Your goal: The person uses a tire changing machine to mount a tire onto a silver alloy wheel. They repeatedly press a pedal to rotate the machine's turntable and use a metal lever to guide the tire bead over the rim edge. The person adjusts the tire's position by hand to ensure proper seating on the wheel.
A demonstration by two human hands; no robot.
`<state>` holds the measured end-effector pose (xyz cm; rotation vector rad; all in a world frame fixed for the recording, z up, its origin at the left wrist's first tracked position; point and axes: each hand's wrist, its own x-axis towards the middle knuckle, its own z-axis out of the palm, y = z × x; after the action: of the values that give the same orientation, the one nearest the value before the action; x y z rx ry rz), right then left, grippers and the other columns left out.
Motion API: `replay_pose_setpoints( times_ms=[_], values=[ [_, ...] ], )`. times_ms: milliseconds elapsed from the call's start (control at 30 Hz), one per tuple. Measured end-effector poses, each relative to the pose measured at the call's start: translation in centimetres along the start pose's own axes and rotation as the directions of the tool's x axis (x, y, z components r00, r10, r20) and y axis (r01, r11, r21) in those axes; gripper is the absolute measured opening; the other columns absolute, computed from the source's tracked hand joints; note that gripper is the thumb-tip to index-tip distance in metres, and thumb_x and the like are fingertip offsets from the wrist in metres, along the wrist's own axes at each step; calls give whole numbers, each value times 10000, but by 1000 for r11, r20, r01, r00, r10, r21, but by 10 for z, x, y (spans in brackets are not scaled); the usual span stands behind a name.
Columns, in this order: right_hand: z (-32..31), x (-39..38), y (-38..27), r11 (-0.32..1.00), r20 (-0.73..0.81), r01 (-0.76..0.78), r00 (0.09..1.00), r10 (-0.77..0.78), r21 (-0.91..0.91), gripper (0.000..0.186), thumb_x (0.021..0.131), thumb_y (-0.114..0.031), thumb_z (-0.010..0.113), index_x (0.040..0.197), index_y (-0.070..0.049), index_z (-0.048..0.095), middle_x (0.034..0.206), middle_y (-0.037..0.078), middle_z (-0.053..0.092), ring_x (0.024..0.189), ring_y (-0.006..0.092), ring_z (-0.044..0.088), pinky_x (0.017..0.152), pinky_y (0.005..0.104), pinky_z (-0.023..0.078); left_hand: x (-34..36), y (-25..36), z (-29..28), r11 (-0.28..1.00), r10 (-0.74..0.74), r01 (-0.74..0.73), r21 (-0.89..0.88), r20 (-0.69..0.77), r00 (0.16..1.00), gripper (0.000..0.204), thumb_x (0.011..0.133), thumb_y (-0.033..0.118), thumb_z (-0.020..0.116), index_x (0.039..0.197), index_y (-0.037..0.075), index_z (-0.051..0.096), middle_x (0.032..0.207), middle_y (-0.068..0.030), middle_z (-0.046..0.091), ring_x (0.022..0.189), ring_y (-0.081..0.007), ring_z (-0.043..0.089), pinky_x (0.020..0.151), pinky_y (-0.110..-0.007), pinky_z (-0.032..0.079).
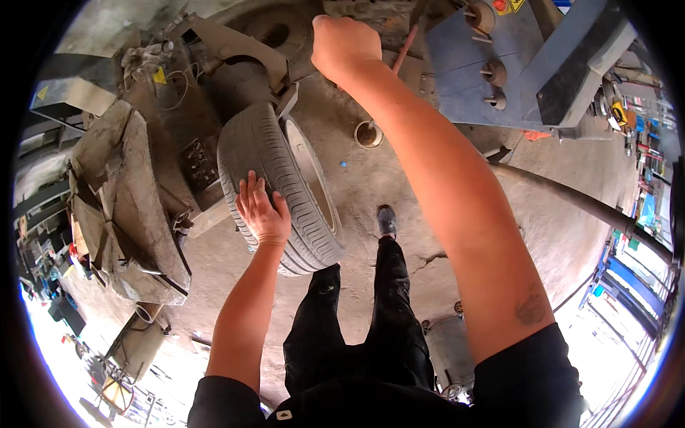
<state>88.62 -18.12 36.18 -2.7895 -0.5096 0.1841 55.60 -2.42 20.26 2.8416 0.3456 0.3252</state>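
My left hand lies with fingers spread on the tread of a car tyre. The tyre stands upright on its tread, tilted a little, and a pale metal wheel rim shows on its right side. My right arm reaches far forward, and my right hand is closed in a fist above the floor beyond the tyre. Whatever the fist holds, if anything, is hidden. Behind that wrist runs a reddish stick. Near the forearm a small round can sits on the floor, with a thin handle in it.
Left of the tyre stands a dusty machine with a large angular plate and a curved arm. A blue-grey machine with bolts stands at the far right. A long dark pipe slants across the right side.
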Motion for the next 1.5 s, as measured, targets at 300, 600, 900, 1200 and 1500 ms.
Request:
replay_pose_setpoints(
  times_ms=[300, 600, 900, 1200, 1500],
  values=[
    [2, 24, 37, 974, 50, 224, 973, -226, 44, 145, 861, -74, 668, 937, -51, 790, 966, 180, 797, 896, 363, 782, 747, 468, 634, 7, 12, 12, 999, 23, -19, 48, -87, 996, 394, 1030, 188, 541, 1359, -15, 615, 1544, -190, 585, 1432, -464, 509, 1202, -592, 354],
    [-3, 28, 67, 962, 21, 248, 968, -252, 111, 196, 940, -106, 612, 935, 3, 775, 994, 223, 784, 964, 405, 772, 823, 508, 625, 13, 15, 16, 997, 24, -17, 76, -90, 996, 389, 1056, 211, 498, 1345, -21, 616, 1532, -181, 598, 1416, -452, 527, 1211, -569, 356],
    [16, 2, 94, 961, -70, 274, 960, -271, 42, 163, 927, -105, 608, 933, -16, 745, 969, 223, 778, 951, 401, 771, 808, 512, 621, 6, 19, 17, 995, -7, 16, 102, -89, 996, 391, 1050, 207, 503, 1331, -22, 649, 1530, -153, 609, 1428, -437, 517, 1217, -554, 355],
    [22, -13, 116, 968, -38, 241, 969, -244, -64, 162, 894, -85, 627, 960, -21, 760, 983, 214, 782, 943, 401, 770, 794, 507, 623, 4, 20, 17, 994, -30, 40, 106, -101, 994, 382, 1033, 180, 527, 1344, -3, 651, 1533, -126, 610, 1432, -414, 517, 1219, -530, 366],
    [8, -6, 96, 969, 7, 247, 969, -248, 18, 157, 830, -72, 686, 922, -43, 810, 958, 194, 794, 902, 370, 787, 721, 482, 639, 59, 19, 26, 982, -45, 55, 179, -57, 997, 369, 1002, 183, 563, 1322, 20, 651, 1524, -114, 614, 1424, -382, 524, 1215, -539, 364]
  ],
)
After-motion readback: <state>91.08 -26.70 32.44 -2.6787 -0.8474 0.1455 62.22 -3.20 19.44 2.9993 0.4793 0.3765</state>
